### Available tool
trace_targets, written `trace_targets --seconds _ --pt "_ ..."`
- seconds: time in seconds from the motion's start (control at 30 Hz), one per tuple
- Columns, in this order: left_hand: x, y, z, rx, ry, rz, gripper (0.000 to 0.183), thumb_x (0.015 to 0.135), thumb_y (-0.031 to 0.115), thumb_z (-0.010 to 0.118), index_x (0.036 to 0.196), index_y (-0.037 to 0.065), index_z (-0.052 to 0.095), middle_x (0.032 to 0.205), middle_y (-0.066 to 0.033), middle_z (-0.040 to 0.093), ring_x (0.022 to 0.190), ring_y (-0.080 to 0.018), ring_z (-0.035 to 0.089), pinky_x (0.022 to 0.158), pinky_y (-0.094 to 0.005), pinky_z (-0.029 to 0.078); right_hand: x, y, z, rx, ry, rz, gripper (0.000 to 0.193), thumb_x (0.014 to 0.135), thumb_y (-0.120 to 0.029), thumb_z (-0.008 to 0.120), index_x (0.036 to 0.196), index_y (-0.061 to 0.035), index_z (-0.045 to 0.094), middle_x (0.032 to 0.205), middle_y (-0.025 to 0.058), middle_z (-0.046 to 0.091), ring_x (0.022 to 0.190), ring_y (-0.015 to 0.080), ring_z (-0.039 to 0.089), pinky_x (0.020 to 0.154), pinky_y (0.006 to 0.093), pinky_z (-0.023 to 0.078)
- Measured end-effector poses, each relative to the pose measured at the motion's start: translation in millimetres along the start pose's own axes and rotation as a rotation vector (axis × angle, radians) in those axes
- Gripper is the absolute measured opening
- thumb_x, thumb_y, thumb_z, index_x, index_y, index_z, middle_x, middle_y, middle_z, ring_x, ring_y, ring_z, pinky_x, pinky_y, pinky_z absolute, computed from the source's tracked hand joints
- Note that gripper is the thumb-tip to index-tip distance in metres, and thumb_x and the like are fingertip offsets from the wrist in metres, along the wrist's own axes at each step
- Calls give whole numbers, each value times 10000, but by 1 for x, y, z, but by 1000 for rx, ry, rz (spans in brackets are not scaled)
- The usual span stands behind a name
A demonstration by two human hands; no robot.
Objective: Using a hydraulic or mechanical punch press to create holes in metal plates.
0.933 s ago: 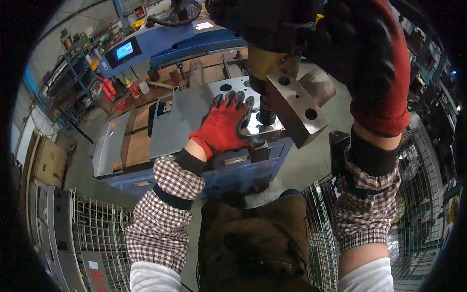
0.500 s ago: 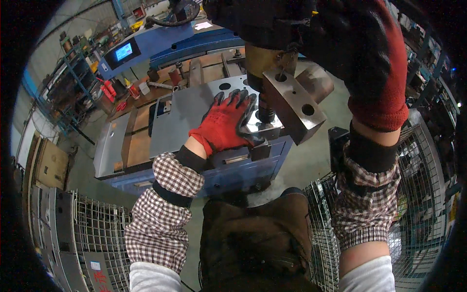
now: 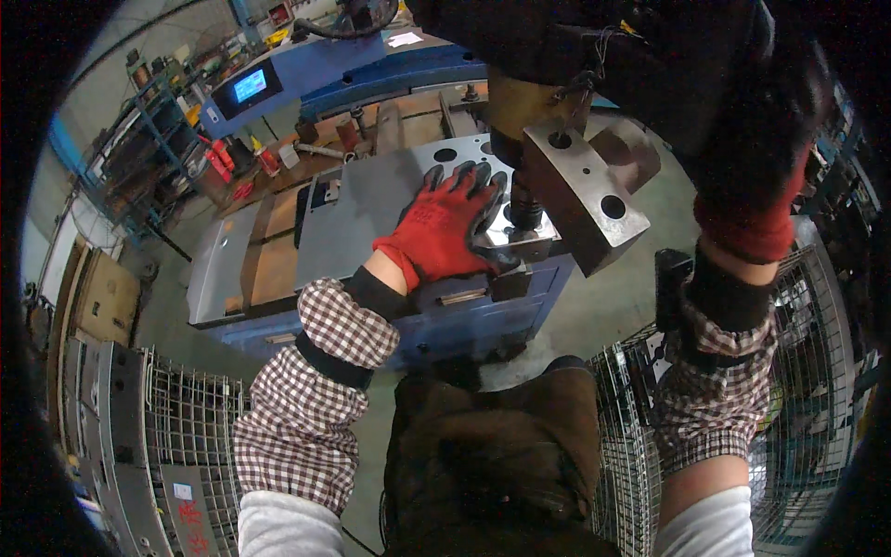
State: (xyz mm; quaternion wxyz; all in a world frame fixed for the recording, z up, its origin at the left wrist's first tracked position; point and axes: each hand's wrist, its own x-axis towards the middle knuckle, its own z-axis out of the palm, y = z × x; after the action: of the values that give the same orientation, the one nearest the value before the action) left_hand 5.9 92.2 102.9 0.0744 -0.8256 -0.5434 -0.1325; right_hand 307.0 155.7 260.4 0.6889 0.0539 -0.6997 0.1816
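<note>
A flat grey metal plate with round holes [image 3: 357, 200] lies on the blue metal workbench with a drawer front [image 3: 534, 306], its near edge towards the person. The left hand, in a red knitted glove with black-coated fingertips [image 3: 444, 223], is spread over the plate's right part, palm down and fingers extended; it grasps nothing and seems to steady the plate by pressure. Just beside its fingers, a dark upright spiral-grooved tool [image 3: 525, 206] stands at the bright right end of the plate; whether its tip has entered a hole cannot be told. Above the tool is a brass-coloured cylindrical collar [image 3: 524, 107], and to the right a tilted steel block with two holes [image 3: 585, 186]. The right hand, in a red glove with black coating [image 3: 766, 148], is raised near the dark machine head [image 3: 529, 42]; its fingers are lost in shadow, so its grip cannot be told. Good handling here would mean firm, even pressure from the flat palm, with the thumb and fingertips well clear of the grooves and the cuff kept back. Farther off are a blue console with a lit screen [image 3: 297, 79] and a red bottle [image 3: 221, 158].
</note>
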Motion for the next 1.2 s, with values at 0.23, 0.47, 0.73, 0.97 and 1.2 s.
trace_targets --seconds 0.23,0.47,0.73,0.97,1.2 --pt "2 7 -3 3 14 10 1048 660 569 856 1500 61 488 1627 -248 328 1489 -479 311 1246 -575 214 -146 88 6 66 24 829 513 1068 -293 530 1506 -36 461 1466 130 557 1290 258 575 1080 384 468" --pt "7 3 2 -29 18 37 1045 670 584 845 1505 71 483 1622 -224 348 1514 -451 278 1245 -588 202 -221 121 26 219 -88 984 543 1059 -311 544 1527 -57 435 1482 119 540 1344 264 523 1108 385 428" --pt "10 4 -4 -129 31 82 1146 675 709 776 1537 41 425 1570 -264 394 1495 -432 324 1257 -570 171 -288 145 30 -190 -206 722 594 999 -221 622 1542 -99 415 1526 165 498 1450 320 423 1175 414 340" --pt "13 11 -7 -160 62 73 1161 687 701 775 1562 45 386 1582 -261 379 1501 -424 315 1261 -570 162 -293 159 18 -366 -270 467 603 971 -152 647 1531 -91 432 1545 154 488 1458 314 422 1173 417 342" --pt "8 8 -10 -154 42 43 1167 686 683 784 1570 43 370 1593 -260 368 1513 -418 299 1263 -568 159 -278 145 35 -185 -223 613 595 946 -107 669 1502 -78 457 1492 133 523 1411 270 457 1148 403 374"
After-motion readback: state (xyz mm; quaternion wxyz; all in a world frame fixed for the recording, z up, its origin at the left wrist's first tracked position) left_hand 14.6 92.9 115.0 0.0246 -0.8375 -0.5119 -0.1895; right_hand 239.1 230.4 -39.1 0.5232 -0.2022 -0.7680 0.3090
